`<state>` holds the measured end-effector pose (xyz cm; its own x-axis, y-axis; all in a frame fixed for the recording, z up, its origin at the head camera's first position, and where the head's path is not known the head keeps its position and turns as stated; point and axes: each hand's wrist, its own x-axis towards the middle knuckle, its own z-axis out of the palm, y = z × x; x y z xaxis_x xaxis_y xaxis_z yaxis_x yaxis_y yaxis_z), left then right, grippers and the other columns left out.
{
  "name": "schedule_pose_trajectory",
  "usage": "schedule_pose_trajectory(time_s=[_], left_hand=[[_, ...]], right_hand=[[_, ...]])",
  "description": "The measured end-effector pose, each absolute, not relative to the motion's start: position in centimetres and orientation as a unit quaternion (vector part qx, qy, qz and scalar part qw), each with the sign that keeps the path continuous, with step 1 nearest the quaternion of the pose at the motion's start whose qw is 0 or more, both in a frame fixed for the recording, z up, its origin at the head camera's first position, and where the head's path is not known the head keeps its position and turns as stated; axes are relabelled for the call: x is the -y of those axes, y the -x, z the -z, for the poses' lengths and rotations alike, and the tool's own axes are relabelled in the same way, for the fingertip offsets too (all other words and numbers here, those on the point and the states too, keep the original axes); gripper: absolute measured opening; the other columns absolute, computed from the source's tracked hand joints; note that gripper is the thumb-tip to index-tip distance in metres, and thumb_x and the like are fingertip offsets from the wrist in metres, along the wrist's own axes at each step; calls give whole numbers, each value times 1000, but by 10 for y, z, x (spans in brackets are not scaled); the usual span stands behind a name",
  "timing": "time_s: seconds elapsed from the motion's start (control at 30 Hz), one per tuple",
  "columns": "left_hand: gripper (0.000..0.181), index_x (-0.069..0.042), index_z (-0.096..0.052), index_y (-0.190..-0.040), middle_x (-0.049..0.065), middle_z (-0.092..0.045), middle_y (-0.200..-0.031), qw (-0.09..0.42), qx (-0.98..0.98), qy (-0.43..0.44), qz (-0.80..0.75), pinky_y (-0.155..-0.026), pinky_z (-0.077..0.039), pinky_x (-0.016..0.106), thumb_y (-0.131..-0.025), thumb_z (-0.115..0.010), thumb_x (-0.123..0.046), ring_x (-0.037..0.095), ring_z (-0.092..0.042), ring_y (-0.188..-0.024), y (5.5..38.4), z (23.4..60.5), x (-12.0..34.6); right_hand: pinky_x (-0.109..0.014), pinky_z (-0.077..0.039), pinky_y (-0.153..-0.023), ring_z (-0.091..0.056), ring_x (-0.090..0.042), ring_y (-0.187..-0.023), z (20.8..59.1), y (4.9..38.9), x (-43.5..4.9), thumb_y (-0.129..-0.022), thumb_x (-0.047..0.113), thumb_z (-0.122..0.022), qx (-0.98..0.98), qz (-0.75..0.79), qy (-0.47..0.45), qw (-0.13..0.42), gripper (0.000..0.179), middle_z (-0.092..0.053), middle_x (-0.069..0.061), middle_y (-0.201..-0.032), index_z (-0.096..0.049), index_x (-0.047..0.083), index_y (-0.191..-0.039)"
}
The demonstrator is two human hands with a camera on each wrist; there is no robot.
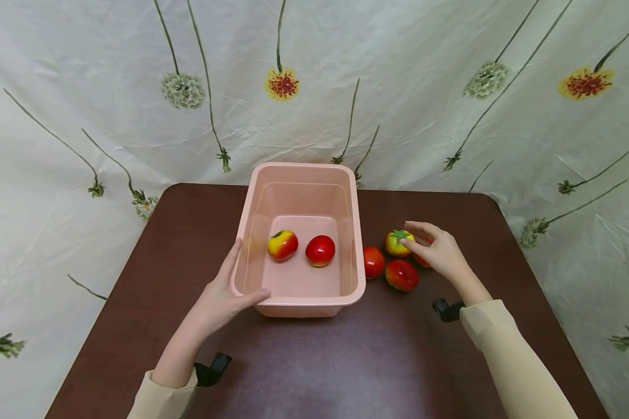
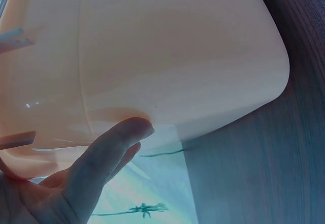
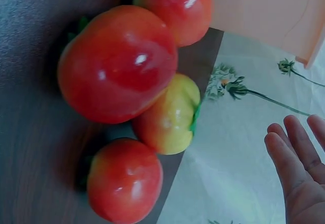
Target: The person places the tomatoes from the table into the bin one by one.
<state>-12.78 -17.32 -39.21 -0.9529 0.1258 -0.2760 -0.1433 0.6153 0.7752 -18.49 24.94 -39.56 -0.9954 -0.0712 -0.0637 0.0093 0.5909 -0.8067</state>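
A pink plastic bin stands on the table with a red-and-yellow tomato and a red tomato inside. My left hand holds the bin's near left corner, thumb over the front rim and fingers along the outer left wall. Right of the bin lie several more tomatoes, among them a yellow-green one with a green leafy top and a dark red one. Above this group hovers my right hand, thumb and fingers apart with nothing between them. It partly hides one red tomato in the head view.
The dark brown table has rounded far corners. Behind it hangs a white cloth printed with flowers. A red tomato sits close beside the bin's right wall. Black straps show at both wrists.
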Motion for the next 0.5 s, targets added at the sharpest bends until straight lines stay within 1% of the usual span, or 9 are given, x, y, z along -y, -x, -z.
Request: schedule_pose_trajectory(time_s=[0.17, 0.27, 0.4, 0.5], left_hand=[[118, -32, 7, -158, 18, -16, -164, 151, -885, 3, -441, -109, -36, 62, -78, -76, -55, 42, -35, -140, 128, 392, 174], [117, -33, 6, -158, 18, -15, -164, 146, -885, 0, -441, -110, -34, 62, -79, -76, -54, 42, -36, -140, 128, 392, 174], [116, -35, 5, -158, 17, -15, -164, 141, -886, -2, -441, -111, -32, 62, -79, -77, -53, 43, -34, -141, 127, 392, 175], [116, -35, 6, -158, 16, -14, -165, 141, -887, -3, -440, -111, -32, 63, -79, -77, -53, 43, -34, -141, 127, 392, 174]], right_hand=[[-46, -46, -104, -53, -36, -130, 399, 182, -252, -93, 35, -69, -894, 445, 10, 52, 58, -54, -16, -143, -53, 6, -140], [-48, -46, -104, -53, -37, -131, 402, 181, -253, -92, 33, -70, -896, 441, 6, 57, 59, -53, -17, -144, -52, 5, -141], [-52, -44, -106, -50, -40, -131, 407, 178, -252, -91, 33, -71, -900, 431, 3, 61, 60, -52, -18, -144, -52, 5, -141], [-55, -41, -108, -47, -42, -132, 414, 176, -252, -91, 36, -70, -906, 419, 0, 69, 62, -50, -19, -145, -51, 6, -141]])
